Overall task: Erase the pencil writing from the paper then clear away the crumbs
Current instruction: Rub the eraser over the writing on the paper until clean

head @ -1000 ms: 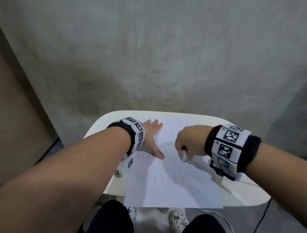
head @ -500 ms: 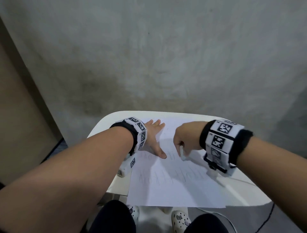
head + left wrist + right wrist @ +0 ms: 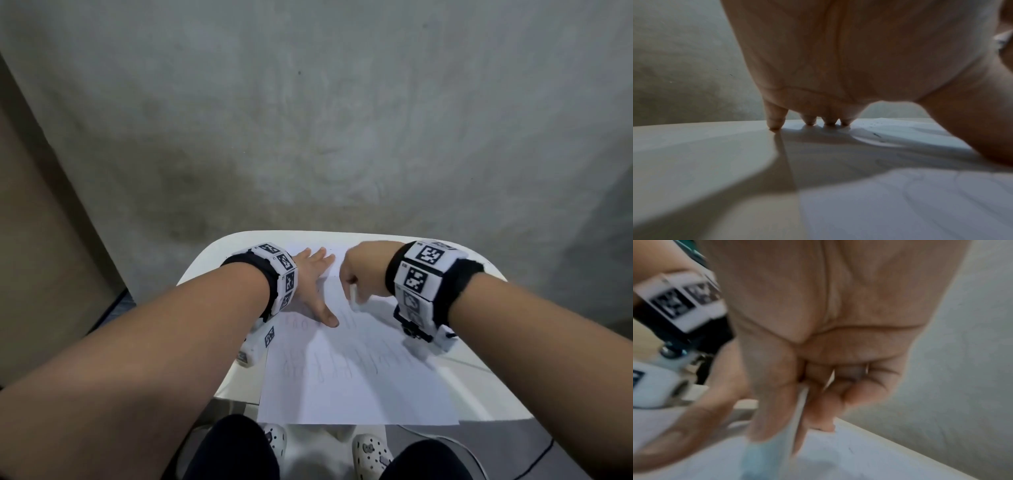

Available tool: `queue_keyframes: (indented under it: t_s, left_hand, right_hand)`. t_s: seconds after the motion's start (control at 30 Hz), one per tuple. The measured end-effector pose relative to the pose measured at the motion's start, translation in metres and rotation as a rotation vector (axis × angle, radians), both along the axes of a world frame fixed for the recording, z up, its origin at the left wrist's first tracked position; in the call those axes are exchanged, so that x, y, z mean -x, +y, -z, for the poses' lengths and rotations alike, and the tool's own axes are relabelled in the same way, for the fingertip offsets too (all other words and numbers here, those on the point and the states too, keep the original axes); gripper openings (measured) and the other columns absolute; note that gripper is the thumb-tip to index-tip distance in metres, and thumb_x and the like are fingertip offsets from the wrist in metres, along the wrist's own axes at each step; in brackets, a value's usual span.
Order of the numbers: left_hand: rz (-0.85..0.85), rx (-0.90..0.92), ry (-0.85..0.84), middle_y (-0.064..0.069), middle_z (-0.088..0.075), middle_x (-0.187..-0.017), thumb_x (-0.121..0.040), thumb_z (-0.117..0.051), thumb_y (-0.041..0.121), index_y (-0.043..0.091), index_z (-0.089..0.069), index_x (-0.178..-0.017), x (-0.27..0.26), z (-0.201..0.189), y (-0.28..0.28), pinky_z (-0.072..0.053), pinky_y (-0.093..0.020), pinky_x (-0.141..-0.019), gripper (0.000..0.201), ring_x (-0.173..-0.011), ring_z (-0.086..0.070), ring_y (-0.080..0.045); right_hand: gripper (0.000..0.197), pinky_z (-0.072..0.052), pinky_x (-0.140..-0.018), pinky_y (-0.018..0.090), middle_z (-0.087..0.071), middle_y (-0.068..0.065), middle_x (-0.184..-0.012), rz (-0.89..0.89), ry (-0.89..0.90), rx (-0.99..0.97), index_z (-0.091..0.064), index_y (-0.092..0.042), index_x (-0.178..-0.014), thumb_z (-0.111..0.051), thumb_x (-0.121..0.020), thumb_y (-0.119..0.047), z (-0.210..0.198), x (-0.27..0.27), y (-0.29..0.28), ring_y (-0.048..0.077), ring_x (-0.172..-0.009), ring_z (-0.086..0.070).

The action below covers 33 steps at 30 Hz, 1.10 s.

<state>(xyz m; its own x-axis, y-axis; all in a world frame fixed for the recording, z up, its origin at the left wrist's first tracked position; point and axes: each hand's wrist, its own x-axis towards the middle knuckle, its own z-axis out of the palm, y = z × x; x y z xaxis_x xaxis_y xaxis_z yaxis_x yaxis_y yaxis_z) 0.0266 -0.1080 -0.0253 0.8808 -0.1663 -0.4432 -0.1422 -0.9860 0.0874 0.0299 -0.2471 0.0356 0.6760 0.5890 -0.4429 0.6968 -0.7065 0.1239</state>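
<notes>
A white sheet of paper with faint pencil lines lies on a small white table. My left hand presses flat on the paper's upper left part, fingers spread and thumb pointing right. Its fingertips touch the surface in the left wrist view. My right hand is curled over the paper's upper middle and pinches a white eraser whose lower end meets the sheet. The right wrist view shows the eraser held between thumb and fingers, blurred. A few dark specks lie on the paper.
The table's front edge is close to my knees, and the paper overhangs it slightly. A grey wall stands just behind the table. A thin cable runs on the floor below, beside white clogs.
My right hand with the eraser has moved up the sheet, away from me, toward the top of the paper. The left hand has stayed pressed in place.
</notes>
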Motion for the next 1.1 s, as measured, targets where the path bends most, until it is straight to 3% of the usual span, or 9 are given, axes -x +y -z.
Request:
queue_keyframes:
  t_s: [0.07,0.17,0.3,0.47,0.63,0.77,0.87,0.93,1.1]
  left_hand:
    - [-0.003,0.014,0.005,0.006,0.021,-0.160,-0.066,-0.071,0.069,0.026,0.017,-0.152,0.000,0.001,0.001,-0.001,-0.047,-0.119,0.131,-0.148,0.017,-0.018]
    - [0.009,0.015,0.004,0.007,0.021,-0.160,-0.065,-0.070,0.071,0.026,0.017,-0.152,0.000,0.002,0.003,-0.001,-0.047,-0.120,0.131,-0.148,0.017,-0.017]
    - [0.006,0.010,0.012,0.008,0.022,-0.160,-0.065,-0.070,0.071,0.026,0.017,-0.152,-0.001,0.002,0.004,-0.002,-0.047,-0.121,0.131,-0.148,0.018,-0.016]
    - [-0.010,0.011,0.007,0.006,0.021,-0.160,-0.066,-0.071,0.069,0.026,0.017,-0.152,0.000,0.001,0.002,-0.001,-0.046,-0.119,0.130,-0.149,0.017,-0.018]
    - [-0.010,0.011,0.015,0.006,0.021,-0.160,-0.065,-0.070,0.071,0.026,0.017,-0.152,-0.001,0.001,0.004,-0.001,-0.049,-0.119,0.131,-0.148,0.018,-0.018]
    - [-0.009,0.010,0.005,0.005,0.021,-0.160,-0.067,-0.070,0.070,0.024,0.016,-0.152,0.001,0.000,0.003,-0.002,-0.048,-0.119,0.130,-0.149,0.017,-0.019]
    - [-0.005,-0.003,-0.005,0.003,0.019,-0.161,-0.066,-0.071,0.070,0.025,0.017,-0.152,0.000,0.001,0.001,-0.003,-0.048,-0.119,0.131,-0.149,0.015,-0.021]
    - [0.002,-0.007,-0.010,0.003,0.019,-0.161,-0.065,-0.071,0.070,0.025,0.017,-0.152,-0.001,0.001,0.001,-0.003,-0.048,-0.119,0.131,-0.149,0.015,-0.022]
    - [0.010,-0.013,-0.007,0.005,0.021,-0.160,-0.067,-0.069,0.071,0.024,0.017,-0.152,-0.001,0.001,0.001,-0.002,-0.046,-0.120,0.130,-0.149,0.016,-0.018]
  right_hand:
    - [0.017,-0.047,-0.072,0.024,-0.058,-0.007,-0.087,0.012,-0.075,-0.102,-0.071,-0.023,-0.096,-0.071,-0.079,-0.020,0.006,-0.001,-0.006,0.016,-0.084,-0.056]
    - [0.014,-0.049,-0.077,0.027,-0.065,-0.008,-0.086,0.025,-0.036,-0.096,-0.072,-0.024,-0.088,-0.071,-0.076,-0.016,0.011,0.007,-0.028,0.014,-0.084,-0.059]
    - [0.014,-0.051,-0.074,0.027,-0.068,-0.008,-0.081,0.046,0.065,0.027,-0.074,-0.022,-0.089,-0.073,-0.075,-0.020,0.002,0.006,-0.029,0.013,-0.075,-0.060]
    - [0.015,-0.047,-0.073,0.028,-0.058,-0.009,-0.082,0.059,-0.115,-0.132,-0.070,-0.024,-0.090,-0.067,-0.080,-0.015,0.005,0.000,-0.014,0.016,-0.083,-0.056]
    - [0.018,-0.049,-0.071,0.026,-0.069,-0.008,-0.081,0.078,-0.028,-0.075,-0.068,-0.021,-0.079,-0.059,-0.076,-0.007,0.009,0.019,-0.031,0.015,-0.085,-0.063]
    - [0.014,-0.047,-0.069,0.024,-0.069,-0.004,-0.087,0.066,0.054,0.036,-0.073,-0.021,-0.092,-0.071,-0.079,-0.020,-0.002,0.015,-0.021,0.014,-0.080,-0.060]
    - [0.016,-0.046,-0.077,0.027,-0.066,-0.005,-0.095,0.037,-0.030,-0.083,-0.071,-0.023,-0.098,-0.069,-0.082,-0.021,0.000,0.007,-0.003,0.015,-0.090,-0.059]
    - [0.016,-0.047,-0.079,0.027,-0.061,-0.007,-0.092,0.020,-0.057,-0.140,-0.071,-0.023,-0.097,-0.069,-0.082,-0.020,0.006,0.006,0.001,0.016,-0.092,-0.058]
    - [0.015,-0.042,-0.062,0.022,-0.059,-0.012,-0.076,-0.030,0.000,-0.054,-0.072,-0.024,-0.091,-0.070,-0.078,-0.018,0.009,0.020,-0.022,0.010,-0.075,-0.053]
